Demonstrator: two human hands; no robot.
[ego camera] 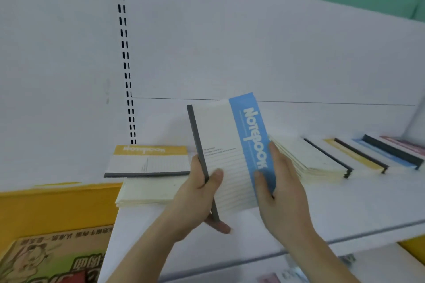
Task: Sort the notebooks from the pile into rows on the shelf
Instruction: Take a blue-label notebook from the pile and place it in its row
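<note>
A notebook (pixel 226 145) with a cream lined cover, a blue band reading "Notebook" and a dark grey spine is held up over the white shelf (pixel 345 209). My left hand (pixel 197 200) grips its spine edge, thumb on the cover and fingers behind. My right hand (pixel 282 188) holds the blue-band edge with fingers along it. To the left lies a pile of notebooks (pixel 147 179) topped by a yellow-banded one. On the right, a row of overlapping notebooks (pixel 340 158) with yellow, blue and pink bands lies flat.
A yellow panel (pixel 57 209) stands at the lower left with a printed cardboard box (pixel 53 259) below it. The white back panel carries a slotted upright (pixel 125 57). Pink items (pixel 276 278) sit on a lower shelf beneath the front edge.
</note>
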